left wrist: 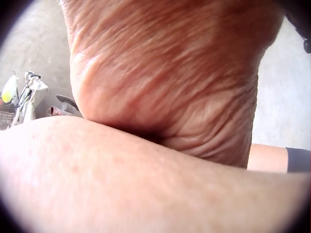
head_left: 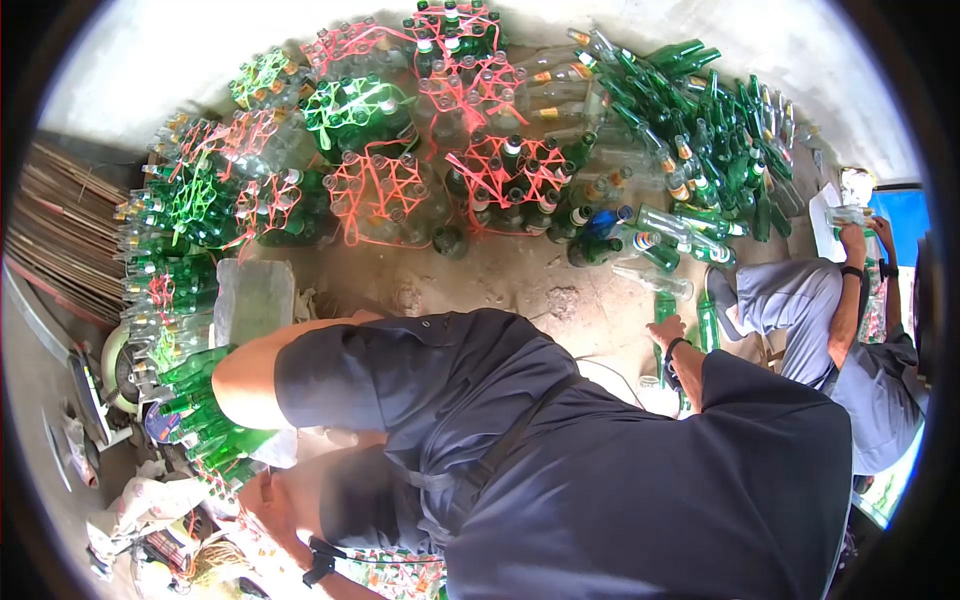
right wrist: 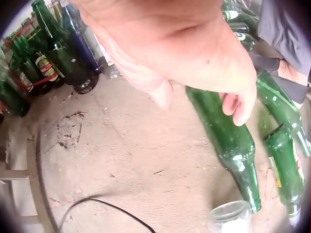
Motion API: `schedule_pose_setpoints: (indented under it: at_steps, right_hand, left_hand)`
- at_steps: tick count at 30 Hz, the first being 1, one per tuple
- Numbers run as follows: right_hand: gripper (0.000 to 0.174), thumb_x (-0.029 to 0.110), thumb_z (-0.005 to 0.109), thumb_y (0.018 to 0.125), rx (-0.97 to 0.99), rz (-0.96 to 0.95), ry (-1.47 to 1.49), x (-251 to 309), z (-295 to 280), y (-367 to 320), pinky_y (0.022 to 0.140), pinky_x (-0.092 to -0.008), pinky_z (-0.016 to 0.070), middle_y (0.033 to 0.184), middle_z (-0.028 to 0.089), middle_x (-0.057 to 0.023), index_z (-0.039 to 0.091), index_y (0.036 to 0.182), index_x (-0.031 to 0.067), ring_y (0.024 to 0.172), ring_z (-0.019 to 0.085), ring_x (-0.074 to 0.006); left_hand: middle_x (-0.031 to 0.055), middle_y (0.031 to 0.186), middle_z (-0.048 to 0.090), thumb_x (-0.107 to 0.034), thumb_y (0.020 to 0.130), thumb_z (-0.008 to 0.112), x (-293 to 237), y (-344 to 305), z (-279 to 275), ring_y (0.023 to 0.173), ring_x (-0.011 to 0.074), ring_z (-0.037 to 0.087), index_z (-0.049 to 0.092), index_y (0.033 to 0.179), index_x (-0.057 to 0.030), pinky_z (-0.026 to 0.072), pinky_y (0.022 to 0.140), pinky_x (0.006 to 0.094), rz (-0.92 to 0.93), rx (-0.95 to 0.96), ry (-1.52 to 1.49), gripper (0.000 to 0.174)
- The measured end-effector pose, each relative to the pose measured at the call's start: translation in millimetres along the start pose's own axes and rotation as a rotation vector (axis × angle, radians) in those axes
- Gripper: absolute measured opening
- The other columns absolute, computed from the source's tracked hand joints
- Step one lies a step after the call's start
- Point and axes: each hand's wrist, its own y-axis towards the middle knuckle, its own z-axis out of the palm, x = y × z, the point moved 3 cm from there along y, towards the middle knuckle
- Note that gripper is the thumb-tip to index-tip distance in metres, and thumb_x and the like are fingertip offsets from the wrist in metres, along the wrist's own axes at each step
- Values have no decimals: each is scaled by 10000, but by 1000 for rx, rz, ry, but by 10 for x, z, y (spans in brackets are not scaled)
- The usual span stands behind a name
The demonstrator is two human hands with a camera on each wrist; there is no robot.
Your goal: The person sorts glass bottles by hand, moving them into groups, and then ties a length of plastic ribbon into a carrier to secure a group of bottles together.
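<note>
My right hand point(head_left: 667, 328) is low over a green glass bottle point(right wrist: 226, 131) that lies on the floor. In the right wrist view the thumb is spread on the bottle's left side, and the slightly bent fingers overlap its body. Two more green bottles point(right wrist: 284, 165) lie to the right of it, and a clear glass jar or bottle end point(right wrist: 232, 216) is by its neck. My left hand point(head_left: 268, 505) rests on my own bare leg point(left wrist: 121, 179); the left wrist view shows the heel of the palm against the skin, its fingers hidden there.
Bottle bundles tied with red ribbon point(head_left: 385, 195) and green ribbon point(head_left: 355, 105) stand along the wall. Loose bottles point(head_left: 700, 130) lie heaped at the back right. Another person point(head_left: 800, 310) sits at right, holding a clear bottle. A dark cable point(right wrist: 102, 201) crosses the floor.
</note>
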Motion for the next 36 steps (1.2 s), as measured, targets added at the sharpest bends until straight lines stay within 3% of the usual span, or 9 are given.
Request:
schedule_pose_setpoints:
  at_steps: [7, 10, 13, 16, 20, 22, 25, 29, 36]
  right_hand:
    - [769, 362, 852, 752, 16, 83, 114, -45, -45, 245, 1082, -526, 461, 1416, 497, -300, 523, 1317, -42, 1259, 567, -411]
    - [859, 373, 871, 740, 407, 94, -41, -283, 355, 865, 1038, -495, 515, 1430, 461, -275, 447, 1372, -25, 1259, 560, -430]
    - [912, 360, 874, 734, 98, 66, 53, -100, 36, 227, 1039, -499, 505, 1423, 450, -259, 388, 1419, 6, 1263, 549, -444]
    - [880, 341, 875, 723, 63, 31, 8, -57, 62, 126, 1019, -499, 511, 1411, 463, -262, 409, 1401, 29, 1258, 550, -436]
    - [893, 339, 889, 705, 81, -72, -42, -60, 36, 110, 1007, -498, 518, 1420, 447, -262, 409, 1393, 32, 1246, 551, -432]
    - [910, 343, 902, 684, 317, -108, -204, -4, 99, 132, 1002, -487, 526, 1409, 450, -262, 405, 1378, 28, 1245, 548, -428]
    - [902, 329, 908, 685, 114, -172, -168, 121, 57, -171, 990, -482, 533, 1370, 491, -266, 406, 1365, 13, 1242, 550, -429]
    - [951, 312, 910, 707, 237, -236, -25, 166, 301, -39, 997, -466, 532, 1394, 451, -305, 335, 1392, -9, 1231, 564, -447]
    - [987, 343, 921, 639, 138, -330, -97, 162, 718, -14, 959, -466, 541, 1254, 576, -331, 351, 1368, -1, 1159, 613, -456]
  left_hand:
    - [140, 961, 716, -124, 792, 745, -11, -28, -20, 889, 283, 667, 741, 982, -21, 507, 844, 414, -38, -6, -18, 217]
    - [137, 952, 715, -126, 790, 747, 62, -42, 3, 874, 279, 670, 740, 989, -22, 510, 840, 409, -40, 7, -19, 224]
    - [135, 944, 713, -128, 789, 746, -4, -34, -11, 863, 277, 669, 741, 988, -23, 510, 839, 407, -30, 13, 1, 225]
    - [150, 977, 696, -138, 817, 745, -144, -16, -89, 887, 288, 660, 731, 1007, -13, 511, 844, 405, -41, 41, 23, 228]
    - [140, 938, 710, -144, 791, 740, -58, -9, -41, 856, 277, 673, 750, 982, -30, 521, 821, 410, 17, 16, 32, 223]
    - [155, 963, 697, -148, 807, 752, -55, -13, -50, 883, 290, 665, 740, 1000, -21, 519, 837, 410, -15, 41, 24, 232]
    - [173, 983, 683, -155, 821, 765, -149, -8, -86, 906, 302, 656, 730, 1014, -12, 516, 849, 412, -72, 73, 15, 243]
    - [172, 981, 681, -167, 824, 769, -87, -10, -71, 895, 300, 656, 730, 1011, -7, 515, 842, 413, 6, 61, 47, 249]
    - [177, 981, 682, -182, 833, 763, -31, -21, -31, 882, 297, 661, 730, 1009, 0, 517, 839, 412, 34, 9, 44, 255]
